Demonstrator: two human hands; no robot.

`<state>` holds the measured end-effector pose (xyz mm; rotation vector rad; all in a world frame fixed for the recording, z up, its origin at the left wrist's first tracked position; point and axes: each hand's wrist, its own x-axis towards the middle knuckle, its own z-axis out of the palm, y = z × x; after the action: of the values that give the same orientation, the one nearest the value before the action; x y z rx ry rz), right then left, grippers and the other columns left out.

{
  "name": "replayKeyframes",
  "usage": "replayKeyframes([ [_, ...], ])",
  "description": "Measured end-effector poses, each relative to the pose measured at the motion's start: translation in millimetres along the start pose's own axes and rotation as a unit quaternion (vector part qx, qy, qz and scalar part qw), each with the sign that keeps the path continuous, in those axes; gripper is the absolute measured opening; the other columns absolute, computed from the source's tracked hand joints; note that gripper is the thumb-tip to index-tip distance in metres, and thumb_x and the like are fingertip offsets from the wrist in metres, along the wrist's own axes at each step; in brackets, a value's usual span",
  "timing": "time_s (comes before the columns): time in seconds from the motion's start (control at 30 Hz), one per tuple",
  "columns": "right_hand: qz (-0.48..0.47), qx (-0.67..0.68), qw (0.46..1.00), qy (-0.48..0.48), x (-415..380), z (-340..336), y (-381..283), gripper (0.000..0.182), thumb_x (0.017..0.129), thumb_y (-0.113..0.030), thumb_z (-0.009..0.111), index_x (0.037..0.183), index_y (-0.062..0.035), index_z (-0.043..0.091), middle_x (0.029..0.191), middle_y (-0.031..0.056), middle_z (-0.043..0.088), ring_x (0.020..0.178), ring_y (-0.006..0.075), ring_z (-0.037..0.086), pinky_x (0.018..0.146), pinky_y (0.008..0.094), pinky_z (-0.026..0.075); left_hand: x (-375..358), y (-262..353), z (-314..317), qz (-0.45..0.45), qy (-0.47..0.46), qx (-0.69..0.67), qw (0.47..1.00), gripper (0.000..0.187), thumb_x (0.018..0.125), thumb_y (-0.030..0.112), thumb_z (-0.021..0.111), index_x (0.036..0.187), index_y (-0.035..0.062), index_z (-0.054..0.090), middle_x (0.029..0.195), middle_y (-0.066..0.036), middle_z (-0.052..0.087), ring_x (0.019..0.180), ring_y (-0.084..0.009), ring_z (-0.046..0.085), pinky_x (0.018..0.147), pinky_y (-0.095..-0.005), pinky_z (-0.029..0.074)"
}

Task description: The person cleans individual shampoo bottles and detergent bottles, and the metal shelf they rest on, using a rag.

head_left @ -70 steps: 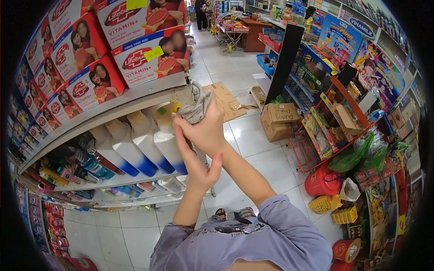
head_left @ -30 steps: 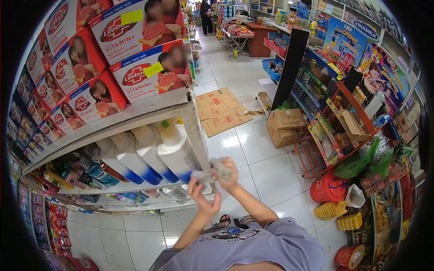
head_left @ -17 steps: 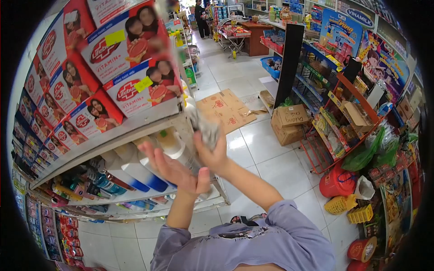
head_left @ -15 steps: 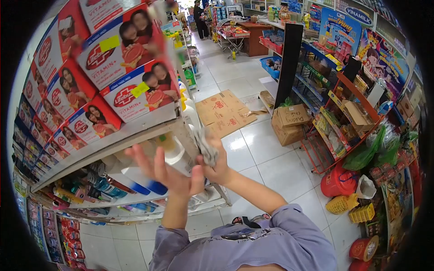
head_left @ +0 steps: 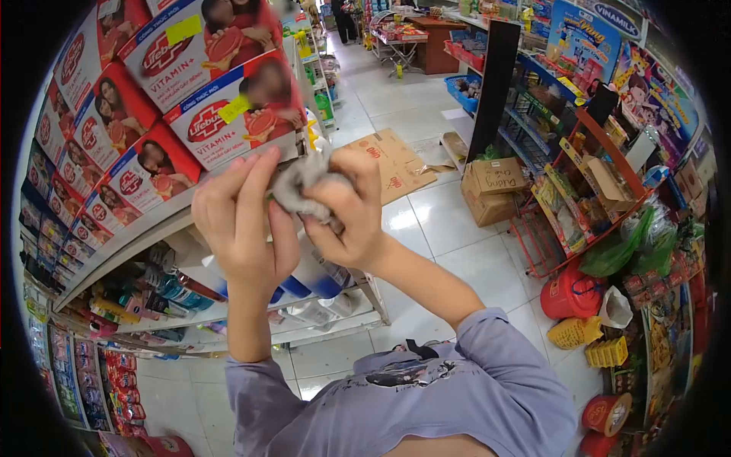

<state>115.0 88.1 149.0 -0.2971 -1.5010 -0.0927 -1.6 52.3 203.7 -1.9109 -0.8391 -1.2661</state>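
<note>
A crumpled grey cloth (head_left: 293, 190) is gripped in my right hand (head_left: 354, 217), whose fingers curl around it. My left hand (head_left: 240, 225) is up beside the cloth with its fingers stretched out, the thumb apart and close to the cloth's lower edge. Both hands are in front of the corner of a shelf stacked with red and white Lifebuoy boxes (head_left: 221, 122). Under them, white bottles with blue lower parts (head_left: 324, 278) stand on a lower shelf, partly hidden behind my hands.
A flattened cardboard sheet (head_left: 388, 164) lies on the tiled floor ahead. To the right are stacked cardboard boxes (head_left: 491, 186), a red wire rack (head_left: 537, 247) and a red bucket (head_left: 567, 293). A person in dark clothes (head_left: 345, 23) stands far back in the aisle.
Both hands have risen, and the left has turned and come next to the grey cloth. The cloth has moved up and left with the right hand.
</note>
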Motion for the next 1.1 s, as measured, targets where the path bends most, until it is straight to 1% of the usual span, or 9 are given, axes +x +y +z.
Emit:
replayKeyframes([
  [0.1, -0.026, -0.05, 0.998, -0.029, -34, -9, -1, 0.038, 0.053, -0.011, 0.063, 0.09, -0.0061, 0.053, 0.097, 0.0168, 0.039, 0.085, 0.0327, 0.041, 0.073, 0.04, 0.035, 4, 6, 1, -0.04, 0.02, -0.048, 0.998, 0.034, 0.062, 0.001, 0.05, 0.095, 0.0027, 0.058, 0.087, -0.009, 0.053, 0.081, -0.0234, 0.049, 0.074, -0.0332, 0.033],
  [0.23, 0.031, 0.002, 0.998, -0.06, -149, -16, 14, 0.035, 0.052, -0.009, 0.064, 0.085, -0.0055, 0.054, 0.097, 0.0169, 0.036, 0.086, 0.0322, 0.041, 0.074, 0.0406, 0.035, 7, 13, 1, -0.083, 0.031, -0.063, 0.994, 0.032, 0.063, -0.001, 0.045, 0.092, 0.0023, 0.059, 0.083, -0.01, 0.054, 0.078, -0.0235, 0.048, 0.074, -0.0331, 0.033],
  [0.33, 0.069, 0.003, 0.994, -0.085, -171, -20, 11, 0.028, 0.054, -0.005, 0.063, 0.079, -0.0065, 0.051, 0.098, 0.0168, 0.035, 0.079, 0.0296, 0.042, 0.067, 0.0397, 0.036, 7, 17, -2, -0.117, -0.003, -0.072, 0.991, 0.031, 0.068, -0.004, 0.04, 0.094, -0.0019, 0.057, 0.085, -0.012, 0.051, 0.084, -0.0233, 0.046, 0.08, -0.0307, 0.034],
  [0.43, 0.057, 0.022, 0.996, -0.069, -127, -15, 12, 0.032, 0.053, -0.008, 0.066, 0.082, -0.0056, 0.053, 0.095, 0.0153, 0.036, 0.086, 0.0307, 0.04, 0.075, 0.0391, 0.035, 8, 18, 0, -0.129, 0.0, -0.082, 0.988, 0.032, 0.068, -0.004, 0.04, 0.094, -0.0019, 0.057, 0.083, -0.012, 0.05, 0.084, -0.0232, 0.046, 0.081, -0.031, 0.033],
  [0.53, 0.04, -0.027, 0.999, 0.001, -27, -9, -8, 0.044, 0.052, -0.004, 0.067, 0.09, -0.006, 0.043, 0.094, 0.0138, 0.035, 0.085, 0.0271, 0.038, 0.075, 0.0345, 0.034, 6, 15, 2, -0.104, 0.033, -0.072, 0.991, 0.033, 0.062, -0.002, 0.045, 0.093, 0.0016, 0.059, 0.081, -0.01, 0.052, 0.078, -0.0245, 0.047, 0.075, -0.0332, 0.034],
  [0.63, 0.06, 0.006, 0.998, 0.03, 1, -5, -6, 0.05, 0.052, -0.002, 0.066, 0.091, -0.0061, 0.035, 0.092, 0.0119, 0.033, 0.084, 0.023, 0.037, 0.075, 0.0308, 0.032, 7, 13, -1, -0.106, 0.012, -0.077, 0.991, 0.035, 0.062, -0.001, 0.045, 0.094, 0.0012, 0.059, 0.081, -0.01, 0.052, 0.079, -0.0241, 0.046, 0.076, -0.0332, 0.035],
  [0.7, 0.08, 0.041, 0.996, 0.021, -3, -3, -4, 0.054, 0.052, -0.002, 0.066, 0.092, -0.0067, 0.031, 0.091, 0.0113, 0.033, 0.084, 0.0219, 0.036, 0.076, 0.0301, 0.031, 7, 12, 0, -0.087, 0.019, -0.079, 0.993, 0.036, 0.061, -0.001, 0.046, 0.094, 0.0012, 0.059, 0.08, -0.009, 0.052, 0.078, -0.0238, 0.046, 0.077, -0.0333, 0.035],
  [0.77, 0.196, 0.107, 0.975, -0.007, -21, -4, -5, 0.051, 0.053, -0.001, 0.065, 0.088, -0.0078, 0.028, 0.09, 0.0103, 0.032, 0.083, 0.0196, 0.034, 0.076, 0.0287, 0.03, 6, 13, -2, -0.099, 0.001, -0.085, 0.991, 0.035, 0.064, -0.003, 0.043, 0.096, -0.0002, 0.057, 0.083, -0.011, 0.05, 0.081, -0.0229, 0.045, 0.079, -0.0322, 0.034],
  [1.1, 0.3, 0.07, 0.949, -0.073, -100, -17, -8, 0.048, 0.053, -0.005, 0.064, 0.084, -0.0081, 0.028, 0.086, 0.009, 0.033, 0.081, 0.0194, 0.034, 0.076, 0.0279, 0.03, 6, 12, -3, -0.099, 0.004, -0.103, 0.99, 0.036, 0.063, 0.0, 0.047, 0.096, 0.0031, 0.058, 0.084, -0.009, 0.052, 0.081, -0.0235, 0.046, 0.078, -0.0332, 0.032],
])
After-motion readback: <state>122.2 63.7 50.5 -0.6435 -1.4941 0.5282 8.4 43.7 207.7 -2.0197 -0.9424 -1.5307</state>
